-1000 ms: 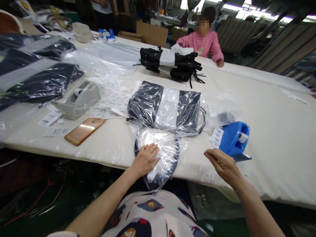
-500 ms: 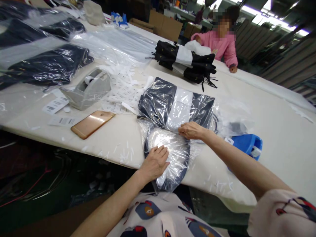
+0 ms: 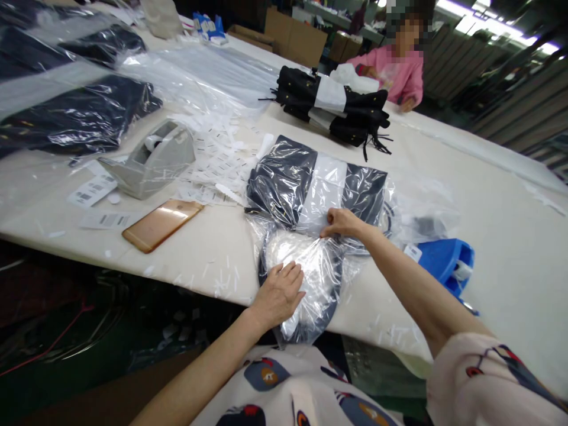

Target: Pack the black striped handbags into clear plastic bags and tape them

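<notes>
A dark handbag (image 3: 284, 171) with a white paper band (image 3: 326, 183) lies on the table inside a clear plastic bag (image 3: 364, 204). Its rounded dark strap, wrapped in the same clear plastic, reaches over the table's near edge, with pale packing inside the loop. My left hand (image 3: 280, 293) rests flat on this plastic-covered part, fingers stretched out. At the lower edge of the white band, my right hand (image 3: 341, 223) has its fingers closed in a pinch on the plastic. Its fingertips are partly hidden.
Left of the bag are a gold phone (image 3: 162, 225), a grey tape dispenser (image 3: 153, 160) and scattered paper labels (image 3: 217, 154). A blue tape dispenser (image 3: 439, 263) sits at right. Beyond lie stacked black bags (image 3: 306, 94); a person in a pink top (image 3: 406, 74) works there.
My right hand has shifted slightly away from me along the plastic, its fingers more curled. My left hand stays in place. The person in pink has moved their arms.
</notes>
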Motion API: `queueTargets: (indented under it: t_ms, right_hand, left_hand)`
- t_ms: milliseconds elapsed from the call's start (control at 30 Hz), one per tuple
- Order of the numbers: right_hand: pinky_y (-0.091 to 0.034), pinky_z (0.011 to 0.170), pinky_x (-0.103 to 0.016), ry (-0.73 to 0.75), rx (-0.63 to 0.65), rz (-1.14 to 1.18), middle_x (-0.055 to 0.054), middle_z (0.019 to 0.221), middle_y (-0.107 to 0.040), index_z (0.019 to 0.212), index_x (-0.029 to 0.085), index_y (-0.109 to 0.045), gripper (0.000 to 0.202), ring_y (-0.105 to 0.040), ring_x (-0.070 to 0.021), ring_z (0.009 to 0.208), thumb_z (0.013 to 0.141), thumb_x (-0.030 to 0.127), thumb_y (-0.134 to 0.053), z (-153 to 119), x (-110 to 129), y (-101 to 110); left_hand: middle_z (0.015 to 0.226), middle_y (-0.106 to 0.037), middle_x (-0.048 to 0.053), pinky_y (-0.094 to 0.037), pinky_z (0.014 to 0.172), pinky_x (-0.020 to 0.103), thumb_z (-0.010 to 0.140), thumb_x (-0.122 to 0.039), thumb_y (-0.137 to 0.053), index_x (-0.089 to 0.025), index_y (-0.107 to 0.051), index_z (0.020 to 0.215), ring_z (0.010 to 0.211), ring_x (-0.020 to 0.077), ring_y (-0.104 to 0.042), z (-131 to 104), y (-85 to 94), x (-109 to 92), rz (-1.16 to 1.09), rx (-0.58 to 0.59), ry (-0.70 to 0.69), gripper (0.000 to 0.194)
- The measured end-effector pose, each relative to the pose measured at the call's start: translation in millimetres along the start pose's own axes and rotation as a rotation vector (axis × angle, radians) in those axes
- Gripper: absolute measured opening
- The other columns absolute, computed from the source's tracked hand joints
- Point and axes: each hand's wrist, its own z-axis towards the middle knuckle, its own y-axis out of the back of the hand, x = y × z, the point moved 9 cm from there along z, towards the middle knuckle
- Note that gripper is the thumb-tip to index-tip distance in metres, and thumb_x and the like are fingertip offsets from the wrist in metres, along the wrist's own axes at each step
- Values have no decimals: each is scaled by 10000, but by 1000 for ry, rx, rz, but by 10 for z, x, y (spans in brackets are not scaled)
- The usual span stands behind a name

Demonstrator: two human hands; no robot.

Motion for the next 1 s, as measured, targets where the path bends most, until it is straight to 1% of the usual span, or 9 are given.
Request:
queueTargets:
  t_ms: [67, 133, 233, 333, 467, 600, 833, 900, 1000]
  right_hand:
    - [-395, 571, -231, -83, -51, 158, -16, 682, -643, 790, 163, -604, 276, -582, -155, 634, 687, 397, -709, -53, -181, 37]
    - [-414, 628, -254, -105, -246, 206, -24, 713, -644, 804, 167, -613, 165, -586, -163, 670, 761, 324, -639, -239, -201, 147]
    - [-427, 753, -292, 145, -467, 239, -63, 887, -644, 920, 183, -623, 158, -586, -185, 827, 862, 263, -499, -706, 264, 108]
    - [-413, 818, -329, 361, -398, 180, -98, 1049, -605, 1031, 192, -611, 227, -542, -212, 948, 889, 206, -434, -1093, 854, -286]
    - [-385, 797, -344, 293, -347, 36, -107, 1099, -578, 1089, 192, -590, 257, -508, -237, 971, 902, 205, -415, -1225, 1089, -589]
    - [-380, 800, -333, 266, -352, 39, -98, 1088, -575, 1093, 203, -588, 258, -508, -224, 961, 918, 225, -399, -1178, 1034, -580]
    - [-413, 832, -339, 337, -473, 170, -102, 1087, -586, 1105, 191, -586, 267, -524, -219, 977, 907, 187, -406, -1346, 1035, -502]
    - [-414, 872, -344, 291, -653, 262, -103, 1094, -588, 1113, 195, -582, 262, -528, -211, 1011, 900, 196, -430, -1639, 805, -313]
    - [-404, 910, -383, -34, -1060, 325, -91, 1021, -604, 1038, 208, -606, 206, -540, -214, 998, 874, 253, -490, -2352, -5, -2]
  left_hand:
    - [1312, -506, 118, -300, 1026, 420, 891, -322, -455, -140, -474, 1232, 1283, 238, -377, -3, 8, -3, -1, -6, 0, 387]
    - [1309, -508, 117, -306, 1022, 422, 887, -328, -462, -150, -480, 1227, 1280, 236, -382, -7, 10, -8, -4, -11, 0, 385]
    - [1301, -514, 116, -308, 1024, 427, 885, -330, -464, -159, -485, 1223, 1274, 236, -389, -4, 4, -14, -9, -10, 0, 379]
    - [1284, -522, 118, -314, 1029, 429, 882, -334, -469, -157, -488, 1216, 1257, 233, -405, 11, 32, -7, -15, -9, -1, 379]
    - [1254, -540, 124, -365, 1001, 392, 882, -335, -467, -137, -499, 1213, 1206, 223, -453, 14, 246, -25, -61, -85, 1, 387]
    - [1227, -570, 104, -309, 1044, 440, 909, -324, -413, -152, -510, 1212, 1242, 231, -421, -46, 358, -214, -10, -90, -54, 361]
    - [1267, -541, 126, -318, 1031, 425, 918, -391, -385, -115, -521, 1188, 1230, 255, -432, -157, 36, -275, 129, -7, -30, 409]
    - [1256, -553, 109, -337, 1013, 410, 913, -380, -405, -125, -524, 1188, 1213, 250, -447, -166, 24, -265, 131, -15, -38, 393]
    - [1247, -564, 93, -346, 999, 403, 903, -336, -439, -139, -524, 1194, 1204, 246, -455, -176, 50, -283, 143, -46, -65, 361]
